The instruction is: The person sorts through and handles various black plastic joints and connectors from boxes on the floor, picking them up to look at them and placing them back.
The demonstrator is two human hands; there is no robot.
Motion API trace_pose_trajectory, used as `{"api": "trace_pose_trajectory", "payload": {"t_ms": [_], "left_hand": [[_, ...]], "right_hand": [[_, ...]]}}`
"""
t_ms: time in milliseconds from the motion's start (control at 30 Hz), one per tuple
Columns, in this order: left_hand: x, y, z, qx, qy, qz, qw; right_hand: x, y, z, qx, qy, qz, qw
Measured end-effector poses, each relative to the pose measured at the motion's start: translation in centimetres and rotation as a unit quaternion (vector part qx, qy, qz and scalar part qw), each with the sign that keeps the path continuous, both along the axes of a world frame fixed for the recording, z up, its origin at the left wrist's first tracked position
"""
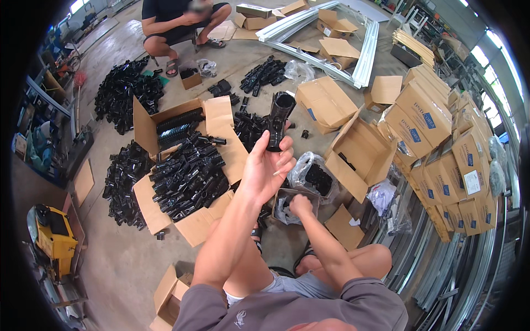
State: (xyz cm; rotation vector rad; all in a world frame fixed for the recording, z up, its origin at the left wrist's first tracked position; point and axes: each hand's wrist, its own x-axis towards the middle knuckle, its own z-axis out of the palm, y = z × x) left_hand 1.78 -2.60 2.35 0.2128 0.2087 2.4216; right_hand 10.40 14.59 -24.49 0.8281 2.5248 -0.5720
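A black tubular plastic fitting (280, 113), its round mouth upward, is held up in my left hand (268, 168), with the fingers wrapped round its lower end. My right hand (301, 205) is lowered to a small cardboard box (312, 202) lined with a clear plastic bag. Its fingers look curled at the box opening, and what they hold is hidden. Beside that box, another plastic-lined carton holds small black pieces (318, 179). Left of my left arm, a large open carton (233, 144) is heaped with black fittings (190, 176).
Piles of black fittings (130, 91) lie on the concrete floor. An open carton (361, 151) stands to the right, before stacked boxes (414, 118) and metal profiles (441, 276). Another person (179, 25) squats at the far left. A yellow machine (55, 240) stands at left.
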Motion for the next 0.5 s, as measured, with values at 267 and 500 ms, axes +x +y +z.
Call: {"api": "trace_pose_trajectory", "payload": {"t_ms": [267, 500], "left_hand": [[1.5, 1.2, 1.3, -0.032, -0.025, -0.004, 0.999], [1.2, 1.1, 0.7, -0.036, -0.004, -0.011, 0.999]], "right_hand": [[3.1, -0.5, -8.6, -0.07, -0.06, -0.035, 0.995], [1.1, -0.8, -7.9, -0.025, -0.053, 0.009, 0.998]]}}
